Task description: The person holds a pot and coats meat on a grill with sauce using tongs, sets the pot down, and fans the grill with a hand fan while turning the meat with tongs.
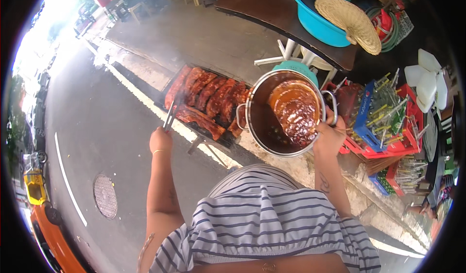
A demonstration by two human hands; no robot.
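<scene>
Metal tongs (170, 115) are gripped in my left hand (160, 140), their tips at the near left edge of the meat. Several slabs of glazed red-brown meat (213, 97) lie side by side across a charcoal grill (193, 140), with thin smoke over them. My right hand (331, 132) is closed on the side handle of a steel pot (262, 136), which is tilted so its inside shows. Glossy brown-red sauce (297, 110) coats the pot's wall and pools in it. The pot is just right of the grill, its other handle close to the meat.
A brown table (262, 8) at the back holds a blue basin (310, 20) and a woven fan (348, 20). Crates of bottles (376, 120) stack up at right. The road (97, 142) runs along the left, with an orange car (56, 239) and a manhole cover (105, 196).
</scene>
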